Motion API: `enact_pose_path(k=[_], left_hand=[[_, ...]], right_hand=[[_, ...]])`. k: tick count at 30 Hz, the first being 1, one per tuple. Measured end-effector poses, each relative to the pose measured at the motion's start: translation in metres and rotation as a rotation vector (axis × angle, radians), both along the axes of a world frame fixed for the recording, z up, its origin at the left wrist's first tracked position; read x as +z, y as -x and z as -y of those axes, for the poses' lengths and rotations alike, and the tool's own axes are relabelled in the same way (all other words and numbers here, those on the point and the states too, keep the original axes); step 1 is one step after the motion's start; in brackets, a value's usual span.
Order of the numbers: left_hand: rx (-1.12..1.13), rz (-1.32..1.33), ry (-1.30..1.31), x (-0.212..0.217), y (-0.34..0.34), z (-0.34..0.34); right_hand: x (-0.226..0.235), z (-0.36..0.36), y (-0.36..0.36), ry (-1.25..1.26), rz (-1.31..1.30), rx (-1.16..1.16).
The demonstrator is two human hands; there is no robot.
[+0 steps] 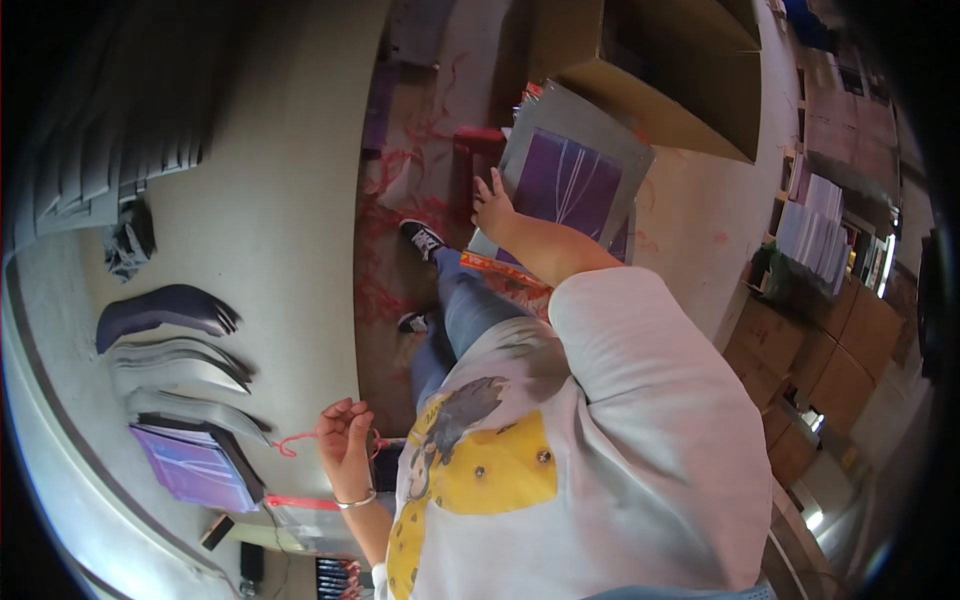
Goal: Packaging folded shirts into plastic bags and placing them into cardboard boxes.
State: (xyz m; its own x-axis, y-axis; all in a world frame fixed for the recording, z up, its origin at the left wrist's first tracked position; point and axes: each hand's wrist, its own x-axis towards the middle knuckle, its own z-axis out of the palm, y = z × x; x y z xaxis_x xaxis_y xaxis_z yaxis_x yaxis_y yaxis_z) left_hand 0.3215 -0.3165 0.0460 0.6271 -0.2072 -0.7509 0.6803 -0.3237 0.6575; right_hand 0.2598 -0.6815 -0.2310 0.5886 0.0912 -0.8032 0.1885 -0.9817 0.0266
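Note:
My left hand (345, 440) is at the edge of the pale table, its fingers curled together around a thin pink string (290, 445) that shows on both sides of the hand. My right hand (493, 206) rests with its fingers spread on the near-left edge of a flat stack (570, 175). Grey borders and a purple panel with white lines mark the top of this stack, and red-orange wrapping (500, 268) shows along its lower edge. What lies under the stack is partly hidden by my forearm.
The pale table (290, 200) holds bent piles of grey sheets (180, 365), a dark pile (165, 310) and a purple printed pile (195, 465). An open cardboard box (650, 95) stands beyond the stack. Pink string scraps (385, 270) litter the floor. Cartons (845, 335) line the right.

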Motion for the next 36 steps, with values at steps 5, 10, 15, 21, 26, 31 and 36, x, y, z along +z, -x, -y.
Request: enact_pose_path(k=[5,10,15,21,26,31,36], left_hand=[[0.025,-0.077,-0.005,0.000,-0.004,0.021],[-0.009,-0.053,0.041,-0.003,-0.014,0.033],[0.011,-0.090,0.060,0.009,-0.010,0.029],[-0.018,-0.032,0.129,0.015,-0.006,0.023],[0.057,0.128,0.170,0.028,-0.004,0.008],[0.032,0.268,0.209,0.036,-0.016,0.003],[0.042,0.306,0.323,0.058,-0.018,0.014]], right_hand=[[0.020,0.013,0.032,-0.074,-0.077,0.179],[0.014,0.043,0.106,-0.117,-0.012,0.410],[0.013,0.037,0.114,-0.161,-0.002,0.351],[0.015,0.033,0.078,-0.263,0.122,0.141],[0.212,0.038,-0.138,-1.238,0.445,-0.761],[0.443,0.029,-0.275,-1.732,1.024,-0.684],[0.544,0.004,-0.373,-0.472,2.161,0.261]])
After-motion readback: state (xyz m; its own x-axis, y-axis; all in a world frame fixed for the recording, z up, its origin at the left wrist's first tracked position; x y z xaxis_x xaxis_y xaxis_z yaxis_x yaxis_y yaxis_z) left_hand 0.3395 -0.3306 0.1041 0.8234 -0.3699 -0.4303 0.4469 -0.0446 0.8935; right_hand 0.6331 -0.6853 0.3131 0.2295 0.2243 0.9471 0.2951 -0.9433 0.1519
